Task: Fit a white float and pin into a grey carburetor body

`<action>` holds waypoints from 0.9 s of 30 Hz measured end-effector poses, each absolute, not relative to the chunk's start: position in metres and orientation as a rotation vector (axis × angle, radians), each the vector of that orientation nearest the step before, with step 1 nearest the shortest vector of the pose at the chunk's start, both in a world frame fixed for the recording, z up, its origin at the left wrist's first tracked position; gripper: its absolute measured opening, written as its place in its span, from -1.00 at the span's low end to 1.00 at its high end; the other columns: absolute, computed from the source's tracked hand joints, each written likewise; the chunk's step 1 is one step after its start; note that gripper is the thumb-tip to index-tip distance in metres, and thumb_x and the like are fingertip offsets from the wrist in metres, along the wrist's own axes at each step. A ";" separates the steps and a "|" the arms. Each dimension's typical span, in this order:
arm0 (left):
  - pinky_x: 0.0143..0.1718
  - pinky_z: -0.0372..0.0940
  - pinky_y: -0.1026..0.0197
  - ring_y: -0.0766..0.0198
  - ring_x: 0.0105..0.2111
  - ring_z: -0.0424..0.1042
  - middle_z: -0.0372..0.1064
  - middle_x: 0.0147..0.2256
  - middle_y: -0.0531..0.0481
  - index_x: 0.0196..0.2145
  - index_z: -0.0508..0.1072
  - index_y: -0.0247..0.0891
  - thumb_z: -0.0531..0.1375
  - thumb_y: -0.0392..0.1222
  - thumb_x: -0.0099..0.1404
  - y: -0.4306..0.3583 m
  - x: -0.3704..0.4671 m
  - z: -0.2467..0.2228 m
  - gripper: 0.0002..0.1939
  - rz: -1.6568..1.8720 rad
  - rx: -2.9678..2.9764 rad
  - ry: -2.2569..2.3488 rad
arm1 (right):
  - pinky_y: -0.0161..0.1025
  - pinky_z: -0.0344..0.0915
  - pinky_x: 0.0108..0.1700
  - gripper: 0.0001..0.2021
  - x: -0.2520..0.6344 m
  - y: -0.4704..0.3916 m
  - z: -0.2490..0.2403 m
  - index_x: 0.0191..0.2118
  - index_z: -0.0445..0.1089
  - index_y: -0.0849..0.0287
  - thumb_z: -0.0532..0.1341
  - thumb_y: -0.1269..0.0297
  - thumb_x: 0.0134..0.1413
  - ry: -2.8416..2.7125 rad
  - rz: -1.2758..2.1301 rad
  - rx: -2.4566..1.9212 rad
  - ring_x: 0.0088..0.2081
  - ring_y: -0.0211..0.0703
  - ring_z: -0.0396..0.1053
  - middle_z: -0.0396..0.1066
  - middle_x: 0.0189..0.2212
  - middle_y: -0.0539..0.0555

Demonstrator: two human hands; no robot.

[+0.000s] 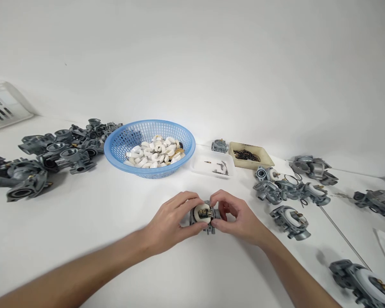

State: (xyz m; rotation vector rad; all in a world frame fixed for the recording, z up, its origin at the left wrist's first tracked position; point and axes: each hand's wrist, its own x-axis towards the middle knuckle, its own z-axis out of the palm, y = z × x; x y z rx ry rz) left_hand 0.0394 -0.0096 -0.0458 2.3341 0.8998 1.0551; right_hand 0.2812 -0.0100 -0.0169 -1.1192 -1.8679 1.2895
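Note:
A grey metal carburetor body [208, 231] rests on the white table between my hands, its open side facing up. Set in it is a white plastic float [199, 212] around brass and dark parts. My left hand [175, 218] grips the carburetor from the left, with thumb and fingers at the float's edges. From the right, my right hand [235, 216] closes on the carburetor's other side, fingertips near the float's hinge end. Whether a small pin sits in those fingertips cannot be seen.
Beyond are a blue basket [111, 156] of white floats, a clear tray [197, 167] of small pins and a cream tray [266, 161] of black rubber rings. Carburetor bodies [72, 158] pile up at left; several with floats [290, 218] lie right, near a thin rod [343, 237].

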 end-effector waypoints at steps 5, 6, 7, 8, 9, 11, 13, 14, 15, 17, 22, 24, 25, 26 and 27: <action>0.01 0.38 0.10 0.12 -0.01 0.46 0.43 0.03 -0.08 0.08 0.37 -0.12 0.28 -0.09 0.40 -0.009 0.039 -0.042 -0.66 0.976 2.299 0.942 | -0.21 0.27 -0.28 -0.63 0.281 -0.012 -0.018 -0.12 0.35 0.01 0.46 0.22 -0.01 -1.888 1.320 -1.174 -0.36 -0.23 0.21 0.36 -0.21 -0.01; 0.01 0.38 0.09 0.11 -0.01 0.46 0.43 0.02 -0.07 0.07 0.37 -0.12 0.28 -0.08 0.39 -0.009 0.039 -0.041 -0.67 0.941 2.283 0.958 | -0.22 0.26 -0.29 -0.60 0.280 -0.012 -0.018 -0.12 0.34 0.01 0.48 0.21 -0.05 -1.894 1.316 -1.200 -0.36 -0.22 0.21 0.36 -0.23 -0.02; 0.00 0.38 0.09 0.11 -0.01 0.46 0.44 0.02 -0.06 0.06 0.37 -0.11 0.27 -0.07 0.39 -0.009 0.038 -0.038 -0.68 0.902 2.268 0.972 | -0.23 0.26 -0.30 -0.57 0.279 -0.013 -0.017 -0.12 0.32 0.01 0.49 0.21 -0.08 -1.900 1.312 -1.229 -0.36 -0.21 0.22 0.35 -0.27 -0.03; -0.02 0.39 0.10 0.11 -0.02 0.46 0.45 0.00 -0.05 0.05 0.37 -0.10 0.27 -0.06 0.39 -0.009 0.038 -0.036 -0.68 0.864 2.257 0.981 | -0.24 0.24 -0.32 -0.54 0.278 -0.013 -0.017 -0.12 0.30 0.01 0.50 0.21 -0.10 -1.903 1.310 -1.257 -0.36 -0.20 0.22 0.33 -0.32 -0.05; -0.04 0.39 0.10 0.11 -0.03 0.47 0.46 0.00 -0.04 0.06 0.36 -0.09 0.27 -0.06 0.39 -0.009 0.037 -0.035 -0.67 0.829 2.249 0.987 | -0.25 0.23 -0.35 -0.52 0.277 -0.014 -0.016 -0.13 0.27 0.01 0.51 0.21 -0.12 -1.902 1.315 -1.280 -0.37 -0.20 0.22 0.30 -0.35 -0.07; -0.04 0.39 0.09 0.10 -0.03 0.46 0.46 0.00 -0.02 0.08 0.34 -0.08 0.28 -0.05 0.37 -0.008 0.035 -0.032 -0.63 0.785 2.248 0.983 | -0.27 0.19 -0.39 -0.48 0.276 -0.014 -0.015 -0.12 0.21 0.00 0.51 0.21 -0.13 -1.885 1.337 -1.304 -0.38 -0.21 0.21 0.28 -0.38 -0.10; 0.00 0.38 0.07 0.08 0.01 0.45 0.46 0.03 -0.03 0.12 0.31 -0.07 0.32 -0.04 0.32 -0.008 0.033 -0.032 -0.52 0.767 2.255 0.977 | -0.28 0.18 -0.40 -0.47 0.275 -0.015 -0.014 -0.12 0.17 0.00 0.49 0.22 -0.11 -1.872 1.353 -1.296 -0.37 -0.21 0.21 0.31 -0.34 -0.08; 0.01 0.38 0.06 0.06 0.03 0.45 0.45 0.05 -0.03 0.15 0.29 -0.06 0.35 -0.03 0.28 -0.007 0.033 -0.033 -0.46 0.762 2.260 0.974 | -0.28 0.18 -0.39 -0.49 0.275 -0.015 -0.014 -0.14 0.16 0.00 0.49 0.23 -0.10 -1.872 1.353 -1.285 -0.35 -0.21 0.20 0.33 -0.31 -0.07; 0.02 0.38 0.06 0.05 0.04 0.44 0.44 0.07 -0.04 0.17 0.27 -0.06 0.38 -0.02 0.24 -0.007 0.032 -0.033 -0.39 0.757 2.265 0.969 | -0.28 0.18 -0.38 -0.50 0.275 -0.015 -0.014 -0.15 0.16 0.00 0.48 0.24 -0.09 -1.877 1.350 -1.276 -0.35 -0.22 0.20 0.34 -0.28 -0.06; 0.04 0.39 0.06 0.03 0.05 0.44 0.42 0.09 -0.04 0.20 0.25 -0.05 0.43 -0.02 0.17 -0.006 0.031 -0.035 -0.29 0.754 2.279 0.952 | -0.28 0.18 -0.37 -0.53 0.275 -0.015 -0.014 -0.17 0.15 0.01 0.46 0.25 -0.08 -1.889 1.341 -1.262 -0.34 -0.22 0.20 0.35 -0.25 -0.05; 0.04 0.39 0.06 0.07 0.04 0.44 0.42 0.07 -0.03 0.18 0.26 -0.05 0.40 -0.13 0.19 -0.006 0.033 -0.036 -0.34 0.762 2.317 0.932 | -0.31 0.14 -0.42 -0.53 0.276 -0.015 -0.017 -0.12 0.17 0.00 0.45 0.22 -0.04 -1.893 1.360 -1.275 -0.38 -0.24 0.18 0.33 -0.34 -0.09; 0.03 0.39 0.06 0.09 0.04 0.44 0.42 0.07 -0.02 0.18 0.26 -0.05 0.36 -0.17 0.23 -0.006 0.034 -0.036 -0.40 0.767 2.326 0.938 | -0.32 0.11 -0.43 -0.52 0.276 -0.015 -0.017 -0.09 0.17 0.00 0.45 0.21 -0.03 -1.896 1.359 -1.276 -0.39 -0.25 0.17 0.32 -0.36 -0.10; 0.03 0.40 0.06 0.09 0.04 0.44 0.42 0.07 -0.02 0.18 0.26 -0.05 0.35 -0.18 0.24 -0.006 0.034 -0.036 -0.40 0.768 2.330 0.939 | -0.32 0.11 -0.43 -0.52 0.276 -0.015 -0.018 -0.08 0.18 0.00 0.44 0.20 -0.03 -1.901 1.354 -1.271 -0.40 -0.25 0.17 0.32 -0.36 -0.10; 0.03 0.40 0.06 0.09 0.04 0.44 0.42 0.07 -0.02 0.19 0.26 -0.05 0.35 -0.19 0.25 -0.006 0.034 -0.036 -0.41 0.770 2.333 0.940 | -0.32 0.10 -0.43 -0.52 0.276 -0.015 -0.018 -0.07 0.18 0.00 0.44 0.20 -0.02 -1.906 1.351 -1.263 -0.40 -0.26 0.16 0.33 -0.36 -0.10; 0.03 0.40 0.06 0.09 0.04 0.44 0.42 0.08 -0.03 0.19 0.25 -0.05 0.34 -0.18 0.26 -0.006 0.034 -0.037 -0.40 0.775 2.337 0.936 | -0.33 0.10 -0.44 -0.53 0.275 -0.015 -0.018 -0.07 0.19 0.00 0.44 0.20 -0.01 -1.909 1.353 -1.254 -0.40 -0.26 0.16 0.33 -0.36 -0.10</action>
